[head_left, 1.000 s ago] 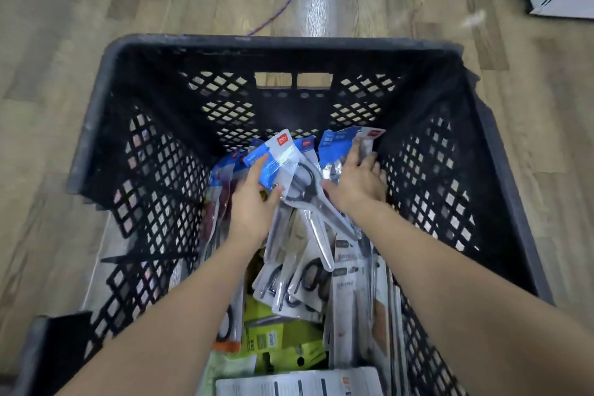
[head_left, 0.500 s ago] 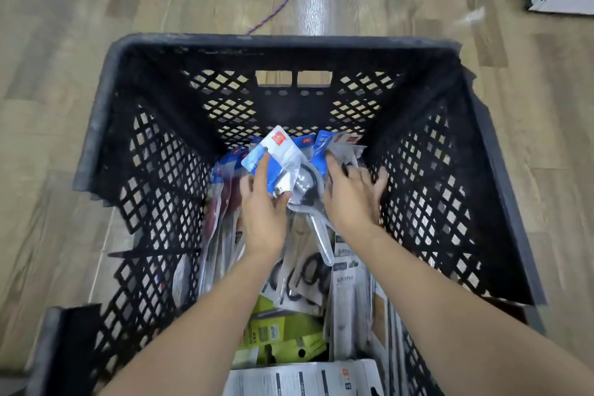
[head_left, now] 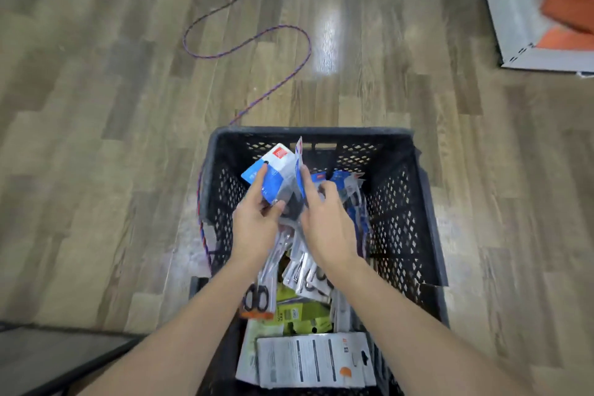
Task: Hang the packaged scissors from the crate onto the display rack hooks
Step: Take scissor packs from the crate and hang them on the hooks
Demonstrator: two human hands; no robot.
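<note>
The packaged scissors [head_left: 279,176] — a blue-and-white carded pack with a red logo patch near its top — are lifted above the far end of the black crate [head_left: 427,235], tilted with the top leaning toward 11 o'clock. The left hand [head_left: 257,228] grips the pack from below and at 9 o'clock: the forefinger lies stretched up along the blue card, the thumb presses the clear front, and the other fingers curl behind. The right hand [head_left: 324,222] comes in from 3 o'clock, its forefinger reaching up along the edge of a second thin pack [head_left: 300,154] that stands edge-on just beside the first; the remaining fingers are curled around the packaging, though blur hides exactly how many packs they hold.

Below the hands, the crate holds a jumble of more packs. At 1 o'clock from the right hand, several blue-topped packs [head_left: 348,183] lean against the far right wall. Toward 6 o'clock lie clear packs with black-handled scissors [head_left: 313,280], then yellow-green packs [head_left: 302,315], and nearest the camera a white printed card pack [head_left: 316,360] lying flat. Black scissors with an orange card base [head_left: 256,297] sit at 7 o'clock, beside the left forearm.

The crate stands on a wood-plank floor [head_left: 96,138]. A purple-and-red cord [head_left: 250,38] loops across the floor at 12 o'clock and runs down the crate's left side. At 2 o'clock — far corner of the view — a white shelf base [head_left: 514,26] carries something orange [head_left: 569,6], blurred.
</note>
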